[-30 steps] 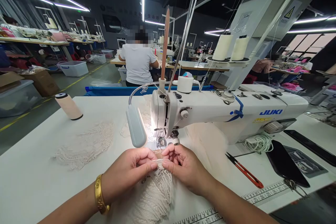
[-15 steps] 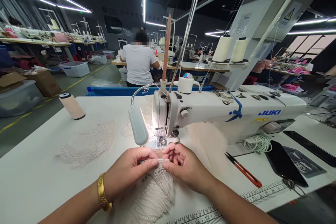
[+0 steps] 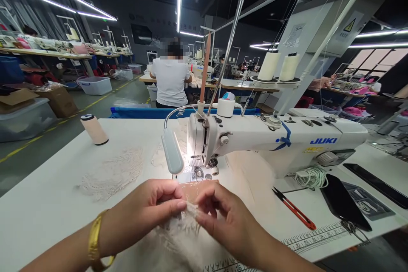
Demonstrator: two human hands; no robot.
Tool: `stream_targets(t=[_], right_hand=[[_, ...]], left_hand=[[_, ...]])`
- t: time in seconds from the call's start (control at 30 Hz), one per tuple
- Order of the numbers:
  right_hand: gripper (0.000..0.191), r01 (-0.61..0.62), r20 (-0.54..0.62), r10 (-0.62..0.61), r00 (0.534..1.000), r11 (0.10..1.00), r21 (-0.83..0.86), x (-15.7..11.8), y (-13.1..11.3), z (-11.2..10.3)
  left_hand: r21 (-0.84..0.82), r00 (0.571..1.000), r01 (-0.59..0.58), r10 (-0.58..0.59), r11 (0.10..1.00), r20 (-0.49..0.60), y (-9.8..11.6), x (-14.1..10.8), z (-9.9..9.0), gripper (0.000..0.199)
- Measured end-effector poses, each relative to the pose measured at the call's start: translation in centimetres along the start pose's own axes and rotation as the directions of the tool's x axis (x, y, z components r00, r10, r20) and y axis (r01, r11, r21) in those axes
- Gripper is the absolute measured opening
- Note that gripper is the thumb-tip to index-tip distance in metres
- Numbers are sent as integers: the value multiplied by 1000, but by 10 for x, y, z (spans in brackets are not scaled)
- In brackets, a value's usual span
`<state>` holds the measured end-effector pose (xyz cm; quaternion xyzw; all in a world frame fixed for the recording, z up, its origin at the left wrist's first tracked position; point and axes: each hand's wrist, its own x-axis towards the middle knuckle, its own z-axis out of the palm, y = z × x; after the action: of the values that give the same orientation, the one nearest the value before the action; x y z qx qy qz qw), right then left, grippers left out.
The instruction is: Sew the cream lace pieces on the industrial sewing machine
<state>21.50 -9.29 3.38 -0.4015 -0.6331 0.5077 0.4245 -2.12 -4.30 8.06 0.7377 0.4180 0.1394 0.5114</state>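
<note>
Gripping lace [image 3: 191, 210] at six o'clock with left hand [image 3: 153, 205] and right hand [image 3: 230, 216]. Apparently unfinished, short of the sewing machine [image 3: 248, 139] at three o'clock; cannot judge stitching.

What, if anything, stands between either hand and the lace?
Nothing visible does. The left hand pinches the lace directly, and the right hand meets it too, though blur hides whether it grips. The sewing machine stands beyond both hands, not between them and the lace.
</note>
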Motion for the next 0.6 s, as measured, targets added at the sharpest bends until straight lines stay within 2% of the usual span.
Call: stream_targets(t=[0.07, 0.13, 0.2, 0.27, 0.37, 0.43, 0.53, 0.6], right_hand=[[14, 102, 38, -103, 994, 995, 16, -8, -10, 11], [15, 209, 31, -208, 978, 977, -50, -9, -10, 19], [9, 273, 9, -279, 960, 933, -236, -2, 0, 24], [16, 282, 7, -313, 950, 845, -455, 8, 16, 23], [23, 314, 68, -370, 927, 662, -680, 17, 34, 12], [22, 355, 147, -378, 914, 572, -739, 18, 36, 0], [17, 385, 231, -330, 915, 552, -740, 19, 30, -19], [24, 409, 272, -315, 909, 559, -721, 22, 28, -26]], left_hand=[[29, 996, 55, -57, 998, 74, 10, -7, -12, 42], [148, 997, 38, -47, 988, 57, 14, -2, -20, 40], [323, 1000, -1, 5, 947, -12, 10, 15, -23, 37], [454, 997, 7, 26, 891, -66, -1, 39, -21, 34], [505, 996, 42, 2, 862, -86, -25, 75, -12, 33], [507, 996, 48, -4, 861, -87, -41, 91, -9, 38], [509, 996, 48, -4, 860, -87, -56, 101, -7, 43], [516, 997, 46, -5, 855, -81, -59, 103, -9, 44]])
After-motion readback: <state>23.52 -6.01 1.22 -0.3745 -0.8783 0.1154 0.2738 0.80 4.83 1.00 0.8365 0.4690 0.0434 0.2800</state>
